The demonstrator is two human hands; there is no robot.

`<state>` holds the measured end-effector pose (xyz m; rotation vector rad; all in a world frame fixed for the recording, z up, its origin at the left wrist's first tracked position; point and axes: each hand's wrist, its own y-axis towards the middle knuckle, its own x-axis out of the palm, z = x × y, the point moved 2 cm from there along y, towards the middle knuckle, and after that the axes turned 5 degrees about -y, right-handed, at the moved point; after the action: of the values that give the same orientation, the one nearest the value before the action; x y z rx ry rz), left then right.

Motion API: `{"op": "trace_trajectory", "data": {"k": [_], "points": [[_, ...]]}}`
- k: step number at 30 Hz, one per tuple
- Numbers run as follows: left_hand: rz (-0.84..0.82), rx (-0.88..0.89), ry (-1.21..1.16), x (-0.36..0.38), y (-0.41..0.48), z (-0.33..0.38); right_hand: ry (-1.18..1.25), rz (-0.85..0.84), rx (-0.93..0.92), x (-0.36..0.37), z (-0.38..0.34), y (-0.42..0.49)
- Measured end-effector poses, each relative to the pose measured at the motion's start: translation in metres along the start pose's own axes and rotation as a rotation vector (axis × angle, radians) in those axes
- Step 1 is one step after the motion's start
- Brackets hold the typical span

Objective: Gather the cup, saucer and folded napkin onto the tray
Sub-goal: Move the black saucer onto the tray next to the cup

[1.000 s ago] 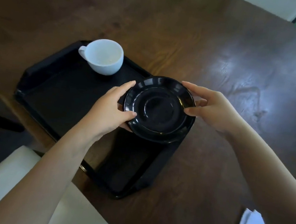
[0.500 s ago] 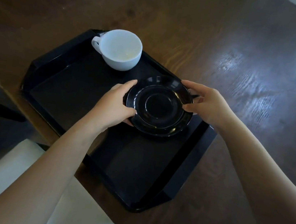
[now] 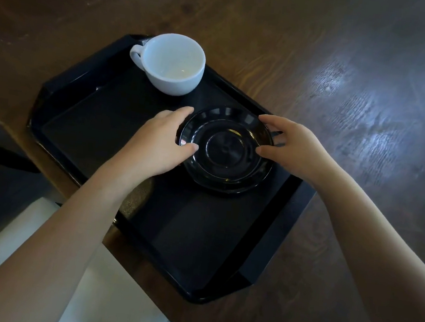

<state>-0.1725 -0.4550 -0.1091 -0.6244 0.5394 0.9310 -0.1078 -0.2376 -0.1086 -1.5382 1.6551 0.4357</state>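
Dark wood desk [image 3: 326, 67], glossy; black tray [image 3: 274, 239] w/ raised rim at its near edge. White cup [image 3: 174, 64] sits in tray's far corner. Black saucer [image 3: 225, 149] on tray floor: I judge it stiff, slick, breakable; rim is the hold. Left hand [image 3: 159, 143] & right hand [image 3: 291, 147] fingers pinch opposite rims. Napkin not in view.

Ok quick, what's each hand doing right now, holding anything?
Left hand: closed on the left rim of the black saucer.
Right hand: closed on the saucer's right rim.
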Motion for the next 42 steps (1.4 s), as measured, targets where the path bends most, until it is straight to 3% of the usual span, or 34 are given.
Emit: {"op": "trace_trajectory", "data": {"k": [8,21,29,42], "points": [[-0.035,0.012,0.072,0.001,-0.003,0.008,-0.025,-0.054,0.041,-0.009,-0.001,-0.008],[-0.197,0.062,0.360,-0.006,0.000,0.054,-0.374,-0.236,0.058,-0.017,-0.020,-0.034],[-0.294,0.142,0.383,0.009,-0.027,0.106,-0.444,-0.230,0.047,-0.060,-0.013,-0.081],[-0.390,0.361,0.462,0.102,-0.102,0.239,-0.462,-0.134,0.202,-0.141,0.075,-0.236]]}}
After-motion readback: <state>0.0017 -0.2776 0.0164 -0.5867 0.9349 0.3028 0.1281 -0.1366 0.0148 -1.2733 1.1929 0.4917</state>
